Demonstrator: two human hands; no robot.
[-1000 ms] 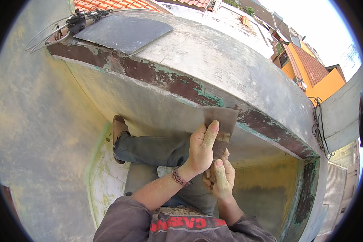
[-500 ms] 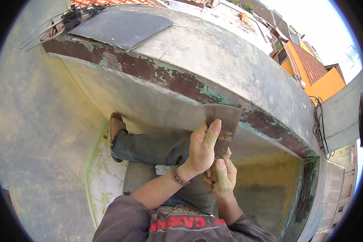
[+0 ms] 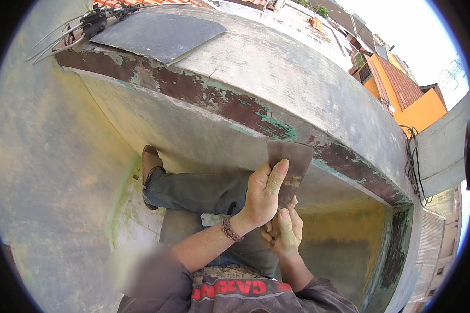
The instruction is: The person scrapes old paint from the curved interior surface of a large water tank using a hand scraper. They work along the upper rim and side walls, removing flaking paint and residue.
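Observation:
A dark grey scraper (image 3: 291, 169) with a wide, flared blade stands upright in front of me, its broad edge pointing away. My left hand (image 3: 263, 193) wraps the blade's left side, the thumb pressed flat on its face. Just below, my right hand (image 3: 286, 232) is closed round the narrow lower end, thumb on top; the fingers hide whatever handle is there. Behind the blade's edge runs a parapet ledge (image 3: 235, 107) with peeling dark brown paint and green patches.
A loose dark sheet (image 3: 159, 34) lies on the parapet top, beside cables and a black fitting (image 3: 94, 23) at far left. More black cables (image 3: 415, 161) hang at the right corner. My shod foot (image 3: 151, 161) stands by the wall. Rooftops lie beyond.
Both hands and the scraper have shifted slightly toward me, a little farther from the ledge. The grip looks the same.

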